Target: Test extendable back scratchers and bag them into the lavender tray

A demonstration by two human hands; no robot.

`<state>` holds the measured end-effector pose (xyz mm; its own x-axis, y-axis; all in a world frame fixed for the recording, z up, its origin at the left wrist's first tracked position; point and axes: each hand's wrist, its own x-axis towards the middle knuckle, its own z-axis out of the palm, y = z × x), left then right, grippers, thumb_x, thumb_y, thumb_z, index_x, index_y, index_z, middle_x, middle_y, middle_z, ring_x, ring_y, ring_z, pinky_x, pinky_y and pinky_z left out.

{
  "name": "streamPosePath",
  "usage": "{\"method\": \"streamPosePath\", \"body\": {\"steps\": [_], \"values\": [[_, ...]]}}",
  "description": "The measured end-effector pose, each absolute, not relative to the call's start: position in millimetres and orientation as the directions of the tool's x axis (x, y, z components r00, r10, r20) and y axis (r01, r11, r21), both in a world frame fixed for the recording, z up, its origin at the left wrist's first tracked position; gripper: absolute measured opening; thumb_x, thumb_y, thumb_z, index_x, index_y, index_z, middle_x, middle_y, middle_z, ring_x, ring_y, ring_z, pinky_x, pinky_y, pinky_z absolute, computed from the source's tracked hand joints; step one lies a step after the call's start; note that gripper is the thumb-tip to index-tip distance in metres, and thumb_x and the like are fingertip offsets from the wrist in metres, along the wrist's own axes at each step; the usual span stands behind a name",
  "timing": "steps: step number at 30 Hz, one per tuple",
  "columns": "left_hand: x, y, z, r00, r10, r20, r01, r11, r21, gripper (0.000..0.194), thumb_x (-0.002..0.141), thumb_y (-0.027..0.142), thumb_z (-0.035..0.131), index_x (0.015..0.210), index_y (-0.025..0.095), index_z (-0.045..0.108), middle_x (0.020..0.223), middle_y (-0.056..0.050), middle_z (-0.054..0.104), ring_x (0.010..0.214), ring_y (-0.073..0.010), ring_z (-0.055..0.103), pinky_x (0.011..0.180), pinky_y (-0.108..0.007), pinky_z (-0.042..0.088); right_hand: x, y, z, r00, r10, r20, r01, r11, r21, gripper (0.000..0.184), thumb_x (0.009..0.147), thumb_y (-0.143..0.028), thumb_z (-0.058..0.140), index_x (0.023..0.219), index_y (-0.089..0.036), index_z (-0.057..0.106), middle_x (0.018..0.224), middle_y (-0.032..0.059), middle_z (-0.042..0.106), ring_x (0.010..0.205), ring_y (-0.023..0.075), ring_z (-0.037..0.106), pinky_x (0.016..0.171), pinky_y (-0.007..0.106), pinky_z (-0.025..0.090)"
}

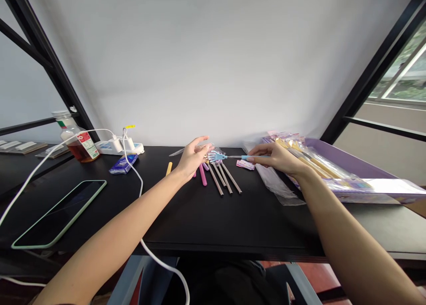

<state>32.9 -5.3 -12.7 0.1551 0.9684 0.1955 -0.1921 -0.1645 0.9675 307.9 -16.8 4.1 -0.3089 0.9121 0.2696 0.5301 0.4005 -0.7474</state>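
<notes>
My right hand pinches the blue handle of a small back scratcher with a light-blue claw head and a thin metal shaft. My left hand hovers at the claw head, fingers curled around it and touching a crinkled clear wrapper. Below the hands lie several brown sticks, pink sticks and a yellow one on the black table.
A purple tray with bagged scratchers sits at the right, a clear bag in front. At left lie a phone, a white cable, a blue packet, a power strip and a bottle. A pink eraser-like piece lies near the right hand.
</notes>
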Motion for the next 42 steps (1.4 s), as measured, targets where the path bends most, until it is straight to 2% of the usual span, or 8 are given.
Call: {"method": "streamPosePath", "body": {"steps": [8,12,20,24,28,34,37,42], "values": [[29.8,-1.3,-16.7,0.101,0.967,0.235,-0.059,-0.23,0.971,0.03,0.091,0.025,0.064,0.121,0.022,0.063,0.113,-0.011,0.071,0.106,-0.0248,0.069,0.086,-0.039,0.059,311.2,-16.7,4.3,-0.233,0.925,0.299,0.535,0.379,-0.755,0.042,0.072,-0.057,0.079,0.086,-0.017,0.076,0.076,0.0073,0.071,0.071,0.0193,0.059,0.06,0.031,0.041],[32.8,-2.3,-16.3,0.153,0.952,0.264,-0.169,-0.238,0.956,0.027,0.093,0.025,0.061,0.12,0.02,0.063,0.105,-0.009,0.072,0.096,-0.0194,0.071,0.091,-0.041,0.059,303.4,-15.4,0.4,-0.247,0.929,0.276,0.471,0.364,-0.803,0.045,0.072,-0.059,0.077,0.086,-0.016,0.074,0.068,0.005,0.066,0.062,0.0145,0.052,0.053,0.029,0.036],[34.3,2.5,-25.6,0.121,0.908,0.402,-0.166,-0.381,0.91,0.035,0.087,0.023,0.068,0.121,0.022,0.064,0.109,-0.008,0.073,0.109,-0.024,0.068,0.094,-0.041,0.057,280.1,-18.6,-4.2,-0.272,0.938,0.215,0.353,0.305,-0.885,0.044,0.074,-0.059,0.077,0.085,-0.017,0.069,0.062,0.0005,0.057,0.056,0.011,0.044,0.049,0.026,0.031],[37.2,2.7,-30.5,0.131,0.897,0.422,-0.172,-0.399,0.901,0.039,0.088,0.022,0.065,0.126,0.026,0.061,0.114,-0.007,0.072,0.103,-0.0216,0.07,0.092,-0.037,0.058,270.7,-17.5,-11.0,-0.267,0.934,0.237,0.299,0.314,-0.901,0.044,0.076,-0.059,0.075,0.088,-0.018,0.064,0.058,-0.0027,0.052,0.054,0.0102,0.042,0.048,0.025,0.027],[43.1,-6.4,-30.1,0.203,0.887,0.415,-0.147,-0.392,0.908,0.043,0.089,0.026,0.066,0.132,0.029,0.058,0.117,-0.006,0.072,0.101,-0.02,0.071,0.094,-0.035,0.055,253.9,-16.6,-19.1,-0.214,0.937,0.277,0.201,0.32,-0.926,0.045,0.076,-0.058,0.076,0.09,-0.022,0.053,0.055,-0.0064,0.048,0.05,0.0087,0.036,0.047,0.025,0.022],[46.2,-19.1,-23.9,0.369,0.836,0.406,-0.1,-0.398,0.912,0.041,0.098,0.036,0.055,0.139,0.035,0.053,0.129,-0.006,0.067,0.123,-0.0216,0.061,0.109,-0.038,0.045,243.2,-18.0,-19.5,-0.165,0.963,0.213,0.074,0.228,-0.971,0.041,0.074,-0.049,0.079,0.083,-0.023,0.048,0.058,-0.0052,0.047,0.049,0.0081,0.033,0.046,0.025,0.014],[43.5,-15.6,-20.7,0.241,0.877,0.415,-0.163,-0.385,0.908,0.049,0.096,0.041,0.058,0.144,0.039,0.047,0.132,-0.006,0.063,0.122,-0.0243,0.061,0.103,-0.039,0.05,247.8,-18.0,-17.2,-0.154,0.959,0.237,0.099,0.253,-0.962,0.038,0.076,-0.048,0.076,0.075,-0.021,0.05,0.057,-0.0047,0.042,0.049,0.0078,0.03,0.046,0.027,0.013],[35.8,-6.8,-14.9,0.034,0.869,0.494,-0.148,-0.484,0.862,0.038,0.095,0.041,0.06,0.132,0.034,0.06,0.135,-0.004,0.06,0.119,-0.022,0.063,0.101,-0.035,0.052,252.0,-14.6,-18.9,-0.066,0.954,0.294,0.137,0.301,-0.944,0.04,0.082,-0.062,0.063,0.083,-0.024,0.053,0.058,-0.0045,0.043,0.048,0.0107,0.038,0.045,0.025,0.02]]}}
